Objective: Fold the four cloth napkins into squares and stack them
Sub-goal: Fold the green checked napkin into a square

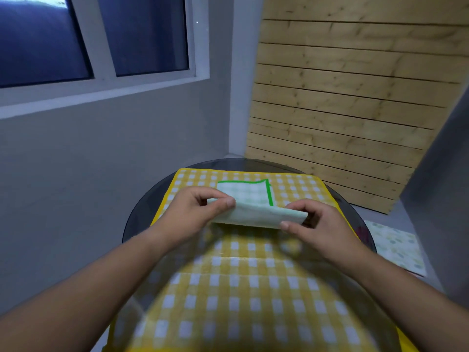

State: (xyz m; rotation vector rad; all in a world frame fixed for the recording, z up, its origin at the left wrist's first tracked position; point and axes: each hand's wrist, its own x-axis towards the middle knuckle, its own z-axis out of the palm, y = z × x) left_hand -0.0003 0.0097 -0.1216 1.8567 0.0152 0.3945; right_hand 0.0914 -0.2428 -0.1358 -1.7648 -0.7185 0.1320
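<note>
Pale green checked napkin (253,196) with a bright green border sits on the far half of the yellow checked cloth (241,275). Its far part lies flat. Its near part is lifted and doubled over into a thick fold, raised just above the cloth.

My left hand (193,212) pinches the left end of that fold, thumb on top, fingers curled underneath. My right hand (322,224) pinches the right end the same way, thumb pressed on the near edge and fingers tucked behind. Both hands grip narrowly, with nothing else in them. The napkin spans the gap between the two hands. Its green-edged corner shows beyond my fingers, nearer the right hand. Whether the folded part touches the flat part below, I cannot tell.

The yellow cloth covers most of a round dark glass table (142,212). Its near part is blurred.

Grey wall with a white-framed window (101,47) at upper left. Pale wood-plank wall (342,97) at right. A light patterned mat (396,247) lies on the floor to the right of the table.
</note>
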